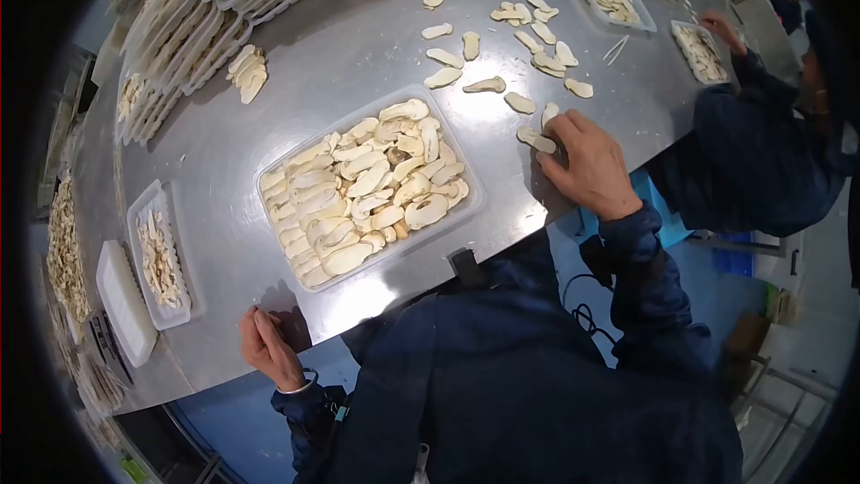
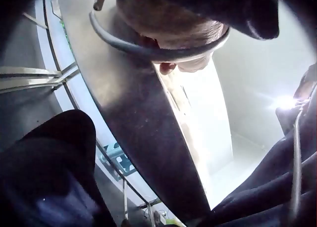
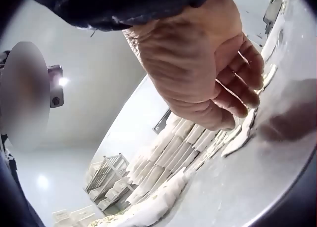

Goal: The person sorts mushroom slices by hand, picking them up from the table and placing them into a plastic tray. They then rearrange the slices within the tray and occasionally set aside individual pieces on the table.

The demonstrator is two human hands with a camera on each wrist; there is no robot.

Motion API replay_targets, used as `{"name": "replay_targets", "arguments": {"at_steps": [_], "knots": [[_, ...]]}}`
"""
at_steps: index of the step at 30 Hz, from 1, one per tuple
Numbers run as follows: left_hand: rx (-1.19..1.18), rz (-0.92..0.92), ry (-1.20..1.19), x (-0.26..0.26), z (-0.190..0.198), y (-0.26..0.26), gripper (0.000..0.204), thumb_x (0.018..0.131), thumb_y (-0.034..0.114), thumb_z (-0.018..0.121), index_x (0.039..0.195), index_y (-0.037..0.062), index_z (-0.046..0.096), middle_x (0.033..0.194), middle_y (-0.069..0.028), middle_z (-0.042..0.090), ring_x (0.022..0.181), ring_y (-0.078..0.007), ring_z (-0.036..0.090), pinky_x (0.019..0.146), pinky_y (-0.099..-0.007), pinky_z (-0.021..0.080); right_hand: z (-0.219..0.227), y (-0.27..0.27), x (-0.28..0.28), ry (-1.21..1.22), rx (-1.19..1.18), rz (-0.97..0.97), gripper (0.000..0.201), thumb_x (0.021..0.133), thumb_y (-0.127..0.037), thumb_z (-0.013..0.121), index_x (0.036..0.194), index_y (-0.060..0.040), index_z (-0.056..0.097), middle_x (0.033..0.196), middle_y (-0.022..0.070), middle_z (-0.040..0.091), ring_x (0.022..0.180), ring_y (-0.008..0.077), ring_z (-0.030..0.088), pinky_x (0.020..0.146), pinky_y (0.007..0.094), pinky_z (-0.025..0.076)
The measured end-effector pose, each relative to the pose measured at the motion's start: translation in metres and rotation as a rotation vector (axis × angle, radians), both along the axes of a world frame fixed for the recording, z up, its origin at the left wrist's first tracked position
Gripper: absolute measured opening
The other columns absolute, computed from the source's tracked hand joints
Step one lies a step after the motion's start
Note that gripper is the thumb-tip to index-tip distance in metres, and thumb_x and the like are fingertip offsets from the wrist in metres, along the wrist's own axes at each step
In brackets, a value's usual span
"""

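Observation:
My right hand [image 1: 591, 166] is at the table's near edge, its thumb and fingertips pinching the end of a pale mushroom slice [image 1: 535, 139]. In the right wrist view, that slice [image 3: 240, 140] slants down from the curled fingers towards the metal surface. Another slice [image 1: 550, 114] lies by the fingertips. A clear plastic tray [image 1: 476, 181] in the middle holds mushroom slices [image 1: 367, 181], laid in overlapping rows on its left side and more mixed on its right. My left hand [image 1: 271, 351] hangs loosely at the front edge, holding nothing; its fingers are mostly hidden in the left wrist view.
Loose mushroom slices [image 1: 443, 78] are scattered beyond the tray, with a small pile [image 1: 248, 73] at left. Stacked filled trays [image 1: 184, 31] stand at the back left. A narrow tray of pieces [image 1: 184, 305] and a white tray [image 1: 125, 305] lie left. Another person's arm [image 1: 761, 81] reaches in from the right.

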State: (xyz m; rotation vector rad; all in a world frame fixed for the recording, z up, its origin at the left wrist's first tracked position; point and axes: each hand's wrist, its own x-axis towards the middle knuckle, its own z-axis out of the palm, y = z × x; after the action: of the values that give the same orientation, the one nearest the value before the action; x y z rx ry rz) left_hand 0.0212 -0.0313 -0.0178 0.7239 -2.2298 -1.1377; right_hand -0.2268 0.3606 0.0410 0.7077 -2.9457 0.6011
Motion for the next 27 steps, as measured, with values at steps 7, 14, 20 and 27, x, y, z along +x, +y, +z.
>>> {"name": "replay_targets", "arguments": {"at_steps": [7,14,20,27], "knots": [[-0.148,0.005,-0.02,-0.004,-0.004,0.008,0.025,0.098,0.007,0.052,0.074,-0.0022,0.053,0.069,-0.0082,0.051,0.075,-0.0234,0.049,0.077,-0.0332,0.042,-0.012,0.003,-0.001,0.118,0.045,0.034,0.019,0.076,-0.011,0.068,0.087,-0.0014,0.056,0.086,0.0142,0.054,0.082,0.0345,0.057,0.07,0.0438,0.047],[-0.272,-0.031,0.005,-0.009,0.002,0.01,0.022,0.093,0.005,0.056,0.072,-0.0003,0.055,0.066,-0.0098,0.051,0.074,-0.0284,0.05,0.091,-0.0415,0.044,0.01,-0.022,-0.014,0.189,-0.055,0.168,0.017,0.076,-0.01,0.066,0.087,-0.0016,0.056,0.085,0.0146,0.054,0.081,0.0354,0.057,0.069,0.0446,0.046],[-0.318,-0.033,0.032,-0.011,0.002,0.011,0.023,0.093,0.006,0.056,0.07,0.0011,0.053,0.063,-0.0085,0.047,0.063,-0.0262,0.045,0.09,-0.0423,0.045,0.049,-0.099,-0.055,0.305,-0.028,0.372,0.016,0.077,-0.009,0.065,0.087,-0.0011,0.055,0.084,0.0148,0.054,0.08,0.0352,0.056,0.071,0.0445,0.045],[-0.354,-0.042,0.041,-0.013,0.003,0.011,0.022,0.091,0.004,0.057,0.069,0.0004,0.05,0.062,-0.0085,0.044,0.06,-0.0269,0.045,0.088,-0.0426,0.046,0.018,-0.176,-0.054,0.279,-0.137,0.79,0.015,0.076,-0.006,0.063,0.086,-0.0009,0.054,0.086,0.0133,0.052,0.083,0.0316,0.055,0.073,0.0429,0.045]]}}
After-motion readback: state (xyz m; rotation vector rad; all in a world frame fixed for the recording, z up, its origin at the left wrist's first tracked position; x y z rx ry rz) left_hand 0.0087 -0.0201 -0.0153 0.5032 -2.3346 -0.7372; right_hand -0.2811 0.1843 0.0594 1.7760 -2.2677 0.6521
